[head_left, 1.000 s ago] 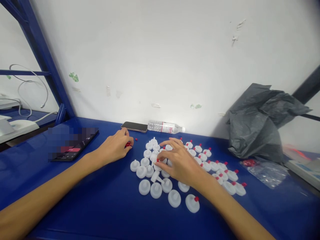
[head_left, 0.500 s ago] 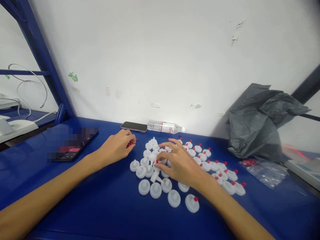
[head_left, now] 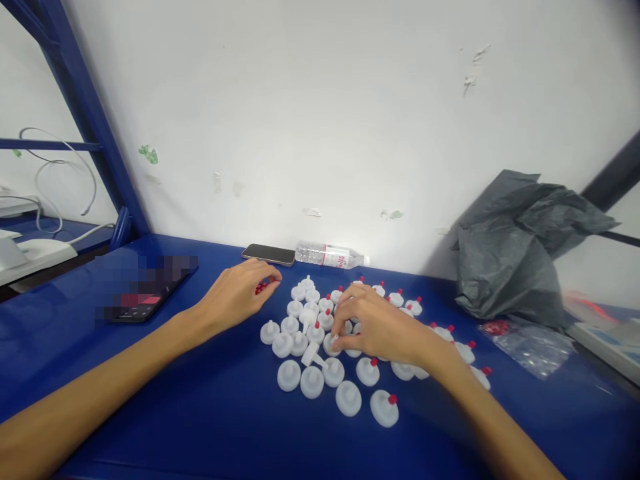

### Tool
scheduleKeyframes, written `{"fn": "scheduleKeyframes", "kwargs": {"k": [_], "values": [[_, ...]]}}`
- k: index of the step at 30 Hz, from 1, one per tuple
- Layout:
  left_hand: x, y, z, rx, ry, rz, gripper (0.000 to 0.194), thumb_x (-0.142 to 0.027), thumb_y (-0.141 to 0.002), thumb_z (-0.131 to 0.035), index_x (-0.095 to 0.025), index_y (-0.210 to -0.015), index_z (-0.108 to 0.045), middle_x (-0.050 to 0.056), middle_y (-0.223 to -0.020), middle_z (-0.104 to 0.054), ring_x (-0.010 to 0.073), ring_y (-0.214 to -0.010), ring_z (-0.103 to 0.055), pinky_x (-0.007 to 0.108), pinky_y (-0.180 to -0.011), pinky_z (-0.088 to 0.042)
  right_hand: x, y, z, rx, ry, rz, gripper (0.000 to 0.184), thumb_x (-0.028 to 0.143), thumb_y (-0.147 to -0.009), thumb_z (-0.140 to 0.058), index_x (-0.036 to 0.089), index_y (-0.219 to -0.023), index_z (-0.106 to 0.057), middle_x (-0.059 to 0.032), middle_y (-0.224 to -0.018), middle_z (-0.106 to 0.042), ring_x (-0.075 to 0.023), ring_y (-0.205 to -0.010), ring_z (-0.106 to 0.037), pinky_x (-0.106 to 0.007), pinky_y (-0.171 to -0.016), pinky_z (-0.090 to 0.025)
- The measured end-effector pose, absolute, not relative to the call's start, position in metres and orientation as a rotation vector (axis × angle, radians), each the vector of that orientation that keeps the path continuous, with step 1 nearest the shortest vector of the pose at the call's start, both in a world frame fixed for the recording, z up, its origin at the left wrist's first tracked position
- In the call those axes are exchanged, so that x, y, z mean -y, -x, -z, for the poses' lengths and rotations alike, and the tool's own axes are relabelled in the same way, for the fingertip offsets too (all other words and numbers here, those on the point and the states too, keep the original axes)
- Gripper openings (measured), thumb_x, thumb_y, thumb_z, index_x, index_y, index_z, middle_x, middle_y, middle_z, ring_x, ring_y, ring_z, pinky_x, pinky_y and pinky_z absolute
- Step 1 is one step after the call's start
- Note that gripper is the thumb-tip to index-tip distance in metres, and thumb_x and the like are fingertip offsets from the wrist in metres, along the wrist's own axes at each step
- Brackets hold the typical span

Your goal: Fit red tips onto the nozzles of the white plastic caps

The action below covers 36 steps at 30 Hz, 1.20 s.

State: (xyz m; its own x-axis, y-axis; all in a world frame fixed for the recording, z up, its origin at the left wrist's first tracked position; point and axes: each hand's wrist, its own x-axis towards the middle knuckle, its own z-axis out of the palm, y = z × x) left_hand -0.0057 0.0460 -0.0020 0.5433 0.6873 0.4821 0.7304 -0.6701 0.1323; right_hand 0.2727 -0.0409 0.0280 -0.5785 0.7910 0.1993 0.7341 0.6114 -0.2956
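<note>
My left hand [head_left: 243, 288] is closed at the left of the white parts, with small red caps [head_left: 261, 288] showing between its curled fingers and its thumb and index finger touching at the tips. My right hand [head_left: 373, 321] reaches over the group, thumb and fingertips pinched round the spout of a white spouted lid [head_left: 330, 345]. Just left of it, a white lid [head_left: 315, 333] carries a red cap on its spout. Several lids at the left, such as one near the edge [head_left: 270, 333], have bare spouts. Red-capped lids [head_left: 385, 408] lie at the front and right, some hidden beneath my right hand.
A phone [head_left: 269, 254] and a clear bottle [head_left: 330, 255] lie along the wall. At left rests a dark tablet-like device [head_left: 150, 297], partly blurred. A grey plastic bag [head_left: 510, 253] and a clear bag with red pieces [head_left: 530, 347] are at right on the blue table [head_left: 200, 413].
My right hand has left the lid it was holding, now showing its red cap, and moved right to a neighbouring lid. My left hand has shifted slightly right, its thumb and index finger stretching forward.
</note>
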Motion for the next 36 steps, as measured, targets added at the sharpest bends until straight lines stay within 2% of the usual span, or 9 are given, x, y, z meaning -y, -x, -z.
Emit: {"fn": "scheduleKeyframes", "kwargs": {"k": [5,9,11,18,25,36], "values": [[-0.043,0.002,0.005,1.119,2.686,0.904,0.025,-0.033,-0.099,-0.050,-0.022,-0.111,-0.068,0.004,-0.104,-0.073,0.0198,-0.097,-0.064,0.031,-0.079,-0.052,0.041,-0.276,-0.033,2.419,1.233,-0.274,0.005,0.030,-0.095,-0.062,0.027,-0.096,-0.066,0.0005,-0.105,-0.071,-0.0191,-0.099,-0.064,-0.037,-0.087,-0.050],[-0.035,-0.004,0.005,0.957,2.709,1.024,0.024,-0.032,-0.100,-0.050,-0.021,-0.110,-0.069,0.005,-0.101,-0.073,0.0179,-0.095,-0.065,0.029,-0.080,-0.052,0.041,-0.269,-0.032,2.352,1.263,-0.264,0.011,0.029,-0.100,-0.052,0.025,-0.104,-0.061,-0.0003,-0.097,-0.072,-0.0180,-0.085,-0.066,-0.032,-0.074,-0.051],[-0.029,-0.007,0.005,0.853,2.741,1.068,0.022,-0.029,-0.101,-0.051,-0.021,-0.111,-0.068,0.004,-0.101,-0.073,0.0167,-0.094,-0.064,0.027,-0.078,-0.052,0.041,-0.263,-0.028,2.349,1.250,-0.210,0.010,0.029,-0.100,-0.053,0.025,-0.103,-0.062,0.0006,-0.093,-0.071,-0.0171,-0.081,-0.065,-0.031,-0.073,-0.050],[-0.011,-0.018,0.009,0.552,2.856,1.020,0.023,-0.024,-0.100,-0.052,-0.023,-0.118,-0.066,0.004,-0.099,-0.071,0.0138,-0.090,-0.063,0.024,-0.077,-0.053,0.043,-0.245,-0.014,2.297,1.202,0.020,0.009,0.025,-0.092,-0.065,0.022,-0.101,-0.067,-0.0028,-0.097,-0.069,-0.0187,-0.091,-0.065,-0.032,-0.079,-0.051],[-0.005,-0.021,0.012,0.500,2.858,1.000,0.022,-0.021,-0.100,-0.052,-0.023,-0.117,-0.065,0.004,-0.099,-0.069,0.0136,-0.088,-0.063,0.023,-0.074,-0.052,0.044,-0.240,-0.010,2.243,1.206,0.025,0.008,0.021,-0.093,-0.061,0.021,-0.098,-0.067,-0.0031,-0.097,-0.068,-0.0163,-0.080,-0.064,-0.030,-0.074,-0.051],[-0.005,-0.021,0.010,0.543,2.837,1.041,0.026,-0.016,-0.099,-0.050,-0.021,-0.120,-0.063,0.005,-0.100,-0.067,0.0128,-0.086,-0.064,0.021,-0.068,-0.050,0.044,-0.239,-0.009,2.237,1.242,-0.002,0.013,0.023,-0.095,-0.059,0.020,-0.102,-0.069,-0.0046,-0.098,-0.068,-0.0182,-0.083,-0.065,-0.033,-0.075,-0.053]]}}
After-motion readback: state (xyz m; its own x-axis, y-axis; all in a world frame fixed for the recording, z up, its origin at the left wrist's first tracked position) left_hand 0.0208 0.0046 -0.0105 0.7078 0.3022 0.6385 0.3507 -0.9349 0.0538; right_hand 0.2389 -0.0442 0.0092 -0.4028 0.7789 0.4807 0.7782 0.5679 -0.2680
